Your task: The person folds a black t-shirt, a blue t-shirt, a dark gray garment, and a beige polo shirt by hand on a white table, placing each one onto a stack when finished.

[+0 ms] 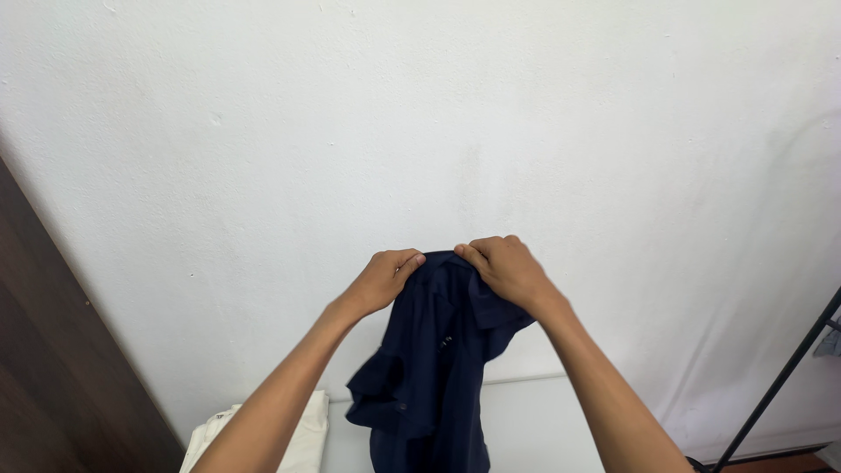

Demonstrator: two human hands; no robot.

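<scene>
Navy shirt [429,368] pinched at top by left hand [383,280] and right hand [505,270], both grips clenched; could slip loose, cloth bunched unevenly.

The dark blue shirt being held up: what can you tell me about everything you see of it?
The dark blue shirt is navy, of soft thin woven-looking cloth, with a collar and a few small dark buttons down the front. It hangs loosely in the air before a white wall, crumpled and folded on itself, its lower part cut off by the picture's edge. The left hand and the right hand pinch its top edge near the collar, close together. Nothing else appears to touch it.
</scene>
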